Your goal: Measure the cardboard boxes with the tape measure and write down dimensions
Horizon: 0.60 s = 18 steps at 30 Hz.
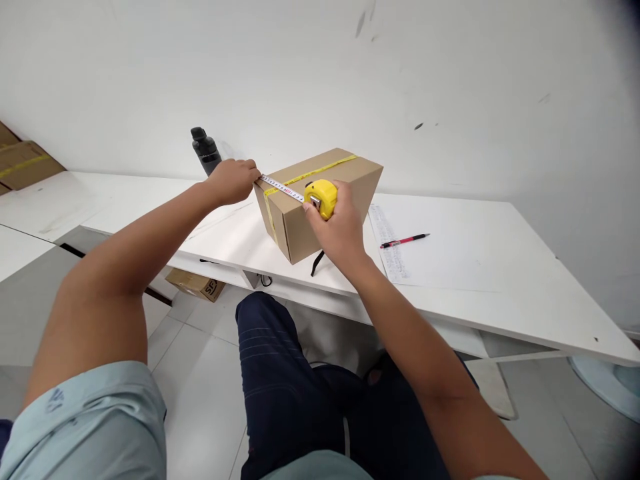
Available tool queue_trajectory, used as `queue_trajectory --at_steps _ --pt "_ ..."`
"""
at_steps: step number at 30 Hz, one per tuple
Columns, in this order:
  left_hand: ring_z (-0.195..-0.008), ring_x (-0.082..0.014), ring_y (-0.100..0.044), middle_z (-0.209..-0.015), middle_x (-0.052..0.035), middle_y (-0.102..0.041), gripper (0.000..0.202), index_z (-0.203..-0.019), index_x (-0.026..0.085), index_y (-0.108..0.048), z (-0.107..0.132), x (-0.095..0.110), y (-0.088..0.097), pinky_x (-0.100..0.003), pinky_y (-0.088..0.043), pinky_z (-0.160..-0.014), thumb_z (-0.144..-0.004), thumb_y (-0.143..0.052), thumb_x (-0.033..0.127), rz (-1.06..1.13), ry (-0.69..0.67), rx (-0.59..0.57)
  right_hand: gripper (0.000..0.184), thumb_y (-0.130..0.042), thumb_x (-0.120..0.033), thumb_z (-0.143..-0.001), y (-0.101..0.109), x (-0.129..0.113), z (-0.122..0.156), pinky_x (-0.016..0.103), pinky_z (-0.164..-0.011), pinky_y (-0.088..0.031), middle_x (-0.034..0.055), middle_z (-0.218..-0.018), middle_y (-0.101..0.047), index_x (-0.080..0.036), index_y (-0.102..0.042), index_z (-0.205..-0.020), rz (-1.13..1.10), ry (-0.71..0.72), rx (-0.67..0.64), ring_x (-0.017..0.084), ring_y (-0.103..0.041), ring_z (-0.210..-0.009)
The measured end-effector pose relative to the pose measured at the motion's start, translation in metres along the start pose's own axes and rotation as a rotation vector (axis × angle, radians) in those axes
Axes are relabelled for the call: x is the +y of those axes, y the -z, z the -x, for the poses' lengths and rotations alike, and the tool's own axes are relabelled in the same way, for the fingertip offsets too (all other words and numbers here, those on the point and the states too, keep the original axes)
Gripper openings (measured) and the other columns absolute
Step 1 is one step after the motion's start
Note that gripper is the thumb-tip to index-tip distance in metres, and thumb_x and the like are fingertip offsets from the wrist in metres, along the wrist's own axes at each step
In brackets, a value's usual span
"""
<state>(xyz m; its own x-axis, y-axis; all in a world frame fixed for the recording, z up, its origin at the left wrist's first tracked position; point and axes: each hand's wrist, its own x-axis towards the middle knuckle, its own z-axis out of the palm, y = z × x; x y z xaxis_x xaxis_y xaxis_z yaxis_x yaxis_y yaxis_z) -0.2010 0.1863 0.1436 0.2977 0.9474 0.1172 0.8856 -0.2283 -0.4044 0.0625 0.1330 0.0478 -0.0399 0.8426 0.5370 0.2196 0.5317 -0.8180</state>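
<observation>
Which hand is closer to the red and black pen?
Right. The right hand holds the yellow tape measure, to the left of the pen; the left hand is farther left, by the left corner of the box.

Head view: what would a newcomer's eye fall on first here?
Most likely the bright yellow tape measure in the right hand, its white blade drawn across the top of the cardboard box to the left hand. Next might come the red-and-black pen on the paper right of the box, then the black bottle beyond the left hand.
</observation>
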Motion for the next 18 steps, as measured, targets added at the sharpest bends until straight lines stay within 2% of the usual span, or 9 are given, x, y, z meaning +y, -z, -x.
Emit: queue_trajectory --at_steps 3,5,8,10,13,15,18 --pt "-0.112 -0.0298 -0.065 -0.126 -0.0137 -0.069 0.037 -0.12 0.016 -0.071 0.01 0.011 0.005 -0.039 -0.048 -0.089 -0.094 -0.044 0.022 0.18 0.122 0.002 0.044 -0.07 -0.042 -0.086 0.011 0.008 -0.004 0.045 -0.082 -0.059 0.0032 -0.104 -0.066 -0.03 -0.05 -0.124 -0.037 0.023 -0.017 0.024 -0.067 -0.086" --pt "-0.107 -0.0292 -0.066 -0.116 -0.0119 -0.072 0.033 -0.106 0.018 -0.072 0.023 0.022 0.009 -0.039 -0.048 -0.085 -0.099 -0.041 0.028 0.292 0.179 0.033 0.044 -0.075 -0.04 -0.083 0.024 0.015 -0.008 0.044 -0.081 -0.059 0.0008 -0.1 -0.066 -0.03 -0.051 -0.12 -0.068 0.031 -0.009 0.021 -0.065 -0.083" --pt "-0.091 -0.0272 -0.064 -0.098 -0.0106 -0.071 0.034 -0.089 0.02 -0.065 0.054 0.048 0.015 -0.039 -0.046 -0.076 -0.102 -0.042 0.042 0.406 0.311 0.131 0.042 -0.079 -0.036 -0.08 0.049 0.025 -0.013 0.04 -0.078 -0.059 -0.0019 -0.098 -0.064 -0.029 -0.052 -0.113 -0.15 0.019 -0.012 0.017 -0.064 -0.082" --pt "-0.085 -0.0253 -0.062 -0.095 -0.0094 -0.069 0.033 -0.087 0.022 -0.06 0.08 0.068 0.018 -0.038 -0.044 -0.071 -0.101 -0.048 0.049 0.486 0.411 0.203 0.04 -0.08 -0.034 -0.079 0.065 0.029 -0.015 0.038 -0.076 -0.059 -0.003 -0.096 -0.063 -0.028 -0.053 -0.108 -0.213 -0.007 -0.07 0.016 -0.062 -0.082" --pt "-0.083 -0.0241 -0.061 -0.093 -0.0079 -0.068 0.038 -0.084 0.024 -0.056 0.113 0.089 0.02 -0.036 -0.044 -0.069 -0.098 -0.054 0.058 0.598 0.491 0.251 0.04 -0.083 -0.032 -0.077 0.082 0.027 -0.015 0.037 -0.074 -0.059 -0.003 -0.095 -0.063 -0.027 -0.055 -0.105 -0.277 -0.02 -0.193 0.015 -0.06 -0.081" --pt "-0.083 -0.0246 -0.06 -0.091 -0.0079 -0.068 0.041 -0.082 0.024 -0.056 0.126 0.094 0.021 -0.037 -0.044 -0.069 -0.096 -0.056 0.063 0.615 0.516 0.254 0.04 -0.083 -0.03 -0.076 0.088 0.023 -0.014 0.039 -0.076 -0.06 -0.0023 -0.098 -0.063 -0.027 -0.057 -0.105 -0.286 -0.011 -0.26 0.015 -0.058 -0.081" --pt "-0.081 -0.0254 -0.06 -0.09 -0.0083 -0.068 0.043 -0.079 0.025 -0.055 0.132 0.097 0.024 -0.038 -0.043 -0.068 -0.096 -0.056 0.064 0.591 0.53 0.211 0.039 -0.083 -0.026 -0.076 0.091 0.017 -0.013 0.045 -0.082 -0.06 -0.0013 -0.102 -0.061 -0.027 -0.06 -0.107 -0.292 -0.02 -0.314 0.016 -0.056 -0.084"
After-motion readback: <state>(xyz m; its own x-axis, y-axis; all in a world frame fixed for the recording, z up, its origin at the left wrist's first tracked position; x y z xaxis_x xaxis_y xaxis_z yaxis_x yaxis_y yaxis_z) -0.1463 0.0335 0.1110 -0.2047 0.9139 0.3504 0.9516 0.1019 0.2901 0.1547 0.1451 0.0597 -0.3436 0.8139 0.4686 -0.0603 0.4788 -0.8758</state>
